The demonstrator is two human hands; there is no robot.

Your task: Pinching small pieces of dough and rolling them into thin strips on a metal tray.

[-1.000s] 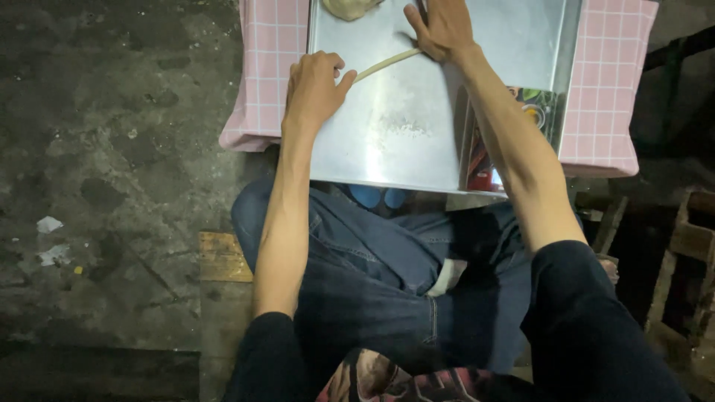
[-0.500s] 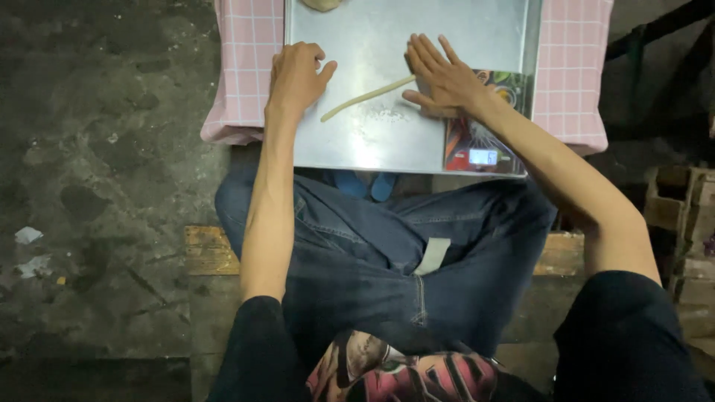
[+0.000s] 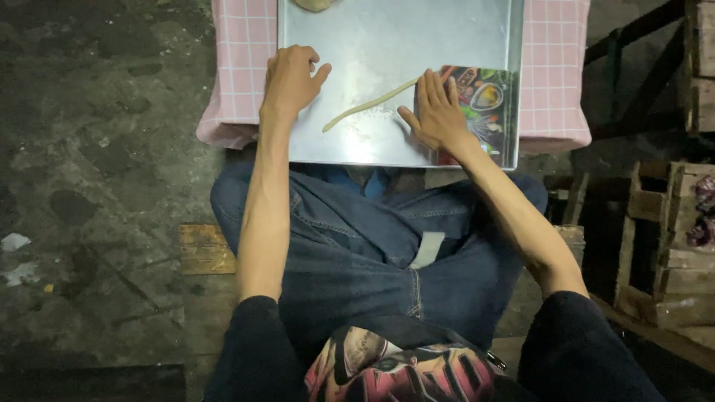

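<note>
On the metal tray (image 3: 488,45), lying diagonally between both hands, a thin dough rope (image 3: 370,105), with right hand (image 3: 439,115) pressing flat, fingers spread, on its upper end. Resting on the tray's left edge, left hand (image 3: 289,78), fingers loosely curled, gripping nothing, just beside the rope's lower end. Possibly risking a snapped or unevenly thinning rope through pressing too hard at one end only.

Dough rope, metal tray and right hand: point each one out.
dough rope (image 3: 369,106), head view, middle of the thin strand.
metal tray (image 3: 417,33), head view, bare floor near the far side.
right hand (image 3: 437,115), head view, back of the hand.
</note>
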